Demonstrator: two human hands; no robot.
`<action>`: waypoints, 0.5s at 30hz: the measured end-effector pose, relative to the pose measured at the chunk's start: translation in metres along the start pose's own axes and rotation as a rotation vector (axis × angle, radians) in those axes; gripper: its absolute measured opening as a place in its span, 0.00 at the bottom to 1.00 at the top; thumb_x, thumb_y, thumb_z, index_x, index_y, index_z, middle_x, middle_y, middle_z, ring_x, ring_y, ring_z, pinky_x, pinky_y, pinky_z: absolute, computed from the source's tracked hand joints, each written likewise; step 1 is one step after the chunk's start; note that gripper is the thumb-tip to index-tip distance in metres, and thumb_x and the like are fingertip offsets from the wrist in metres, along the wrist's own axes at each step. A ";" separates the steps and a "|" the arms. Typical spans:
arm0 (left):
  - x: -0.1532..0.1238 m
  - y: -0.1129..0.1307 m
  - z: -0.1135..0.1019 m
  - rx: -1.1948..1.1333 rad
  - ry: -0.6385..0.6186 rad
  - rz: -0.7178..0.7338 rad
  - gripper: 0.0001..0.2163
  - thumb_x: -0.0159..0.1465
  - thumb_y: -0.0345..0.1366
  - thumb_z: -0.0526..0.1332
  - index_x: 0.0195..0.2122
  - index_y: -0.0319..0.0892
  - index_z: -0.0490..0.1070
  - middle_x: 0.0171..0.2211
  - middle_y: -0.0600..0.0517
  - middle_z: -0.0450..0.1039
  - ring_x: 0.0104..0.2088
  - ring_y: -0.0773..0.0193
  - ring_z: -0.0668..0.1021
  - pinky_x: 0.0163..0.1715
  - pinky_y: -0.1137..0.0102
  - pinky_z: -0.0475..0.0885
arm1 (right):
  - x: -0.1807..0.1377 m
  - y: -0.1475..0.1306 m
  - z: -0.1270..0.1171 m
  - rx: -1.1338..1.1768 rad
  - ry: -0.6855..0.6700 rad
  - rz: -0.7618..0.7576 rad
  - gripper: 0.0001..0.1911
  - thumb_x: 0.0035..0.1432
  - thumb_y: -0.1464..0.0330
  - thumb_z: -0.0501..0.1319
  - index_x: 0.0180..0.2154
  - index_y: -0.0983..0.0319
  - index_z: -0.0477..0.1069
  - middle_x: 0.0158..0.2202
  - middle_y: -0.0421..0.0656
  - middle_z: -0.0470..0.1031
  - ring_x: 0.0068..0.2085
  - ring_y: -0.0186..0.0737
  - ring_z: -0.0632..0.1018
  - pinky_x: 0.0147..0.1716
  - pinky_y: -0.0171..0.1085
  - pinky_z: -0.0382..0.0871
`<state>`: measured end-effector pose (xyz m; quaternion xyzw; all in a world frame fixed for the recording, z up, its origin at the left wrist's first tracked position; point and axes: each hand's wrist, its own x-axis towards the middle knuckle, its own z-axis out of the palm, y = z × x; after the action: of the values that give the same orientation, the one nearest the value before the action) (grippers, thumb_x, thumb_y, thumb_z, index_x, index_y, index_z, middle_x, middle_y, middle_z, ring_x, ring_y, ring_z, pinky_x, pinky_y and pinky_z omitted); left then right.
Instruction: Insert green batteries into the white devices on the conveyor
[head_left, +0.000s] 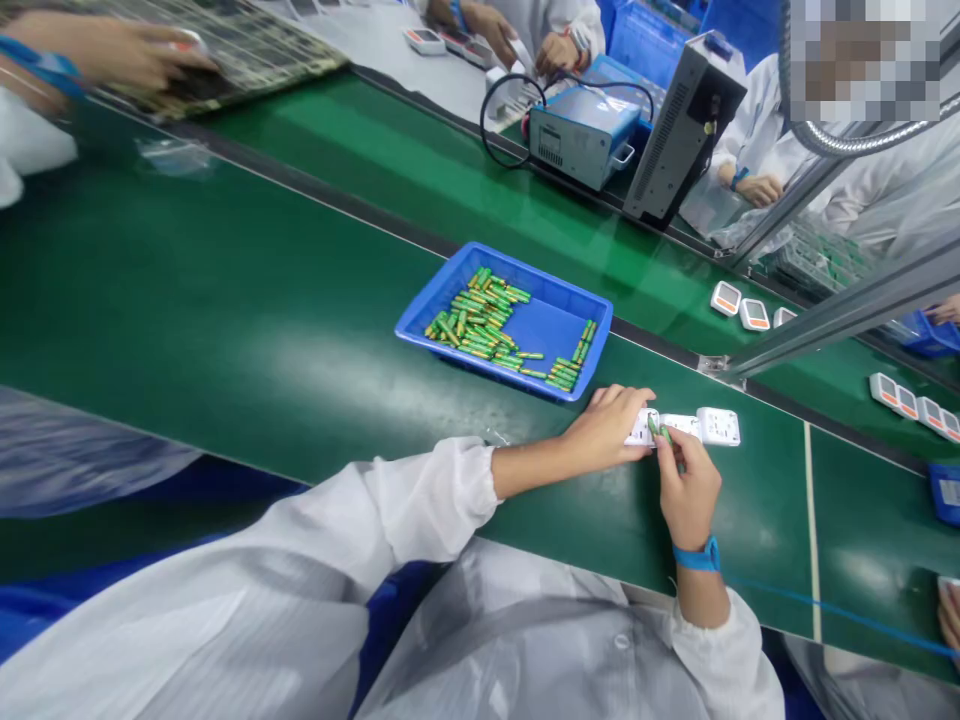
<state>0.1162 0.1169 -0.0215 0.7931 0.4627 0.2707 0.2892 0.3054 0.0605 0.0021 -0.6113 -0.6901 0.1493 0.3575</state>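
My left hand (609, 428) grips the leftmost small white device (640, 430) at its edges, back side up on the green table. Green batteries (660, 430) sit between the fingertips of my right hand (688, 482), held over that device; fingers cover part of them, so how far they are inside it I cannot tell. Two more white devices, a partly covered one (684, 426) and a fully visible one (718, 427), lie in a row to the right. Behind my left hand stands a blue tray (420, 318) with many loose green batteries (480, 318). A blue band circles my right wrist.
A metal frame post (825, 305) rises at the right. Beyond the dark rail, white devices with screens (725, 298) lie on a green strip. A blue-grey instrument box (577, 135) stands at the back. Co-workers' hands (124, 55) work at the far left and across the line.
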 end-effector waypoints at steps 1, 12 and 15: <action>0.000 0.000 0.000 -0.001 0.000 0.001 0.36 0.64 0.40 0.76 0.69 0.41 0.61 0.62 0.41 0.75 0.62 0.42 0.74 0.62 0.52 0.68 | -0.002 0.002 -0.002 0.008 0.003 -0.012 0.16 0.77 0.57 0.62 0.50 0.59 0.84 0.46 0.49 0.87 0.41 0.47 0.83 0.44 0.44 0.78; 0.001 -0.002 0.001 -0.014 0.009 0.009 0.32 0.66 0.40 0.75 0.66 0.41 0.64 0.58 0.41 0.76 0.59 0.43 0.76 0.60 0.54 0.68 | -0.011 0.015 -0.004 -0.062 -0.131 -0.153 0.17 0.79 0.62 0.59 0.60 0.55 0.82 0.59 0.51 0.84 0.67 0.56 0.78 0.64 0.59 0.78; 0.001 -0.003 0.000 -0.007 -0.003 0.015 0.30 0.66 0.39 0.75 0.65 0.40 0.66 0.57 0.42 0.76 0.59 0.44 0.76 0.61 0.54 0.68 | -0.008 0.014 -0.004 -0.087 -0.157 -0.160 0.17 0.78 0.62 0.60 0.59 0.54 0.83 0.58 0.50 0.85 0.67 0.57 0.77 0.63 0.59 0.78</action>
<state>0.1152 0.1185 -0.0235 0.7960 0.4552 0.2732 0.2907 0.3186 0.0546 -0.0068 -0.5556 -0.7683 0.1377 0.2863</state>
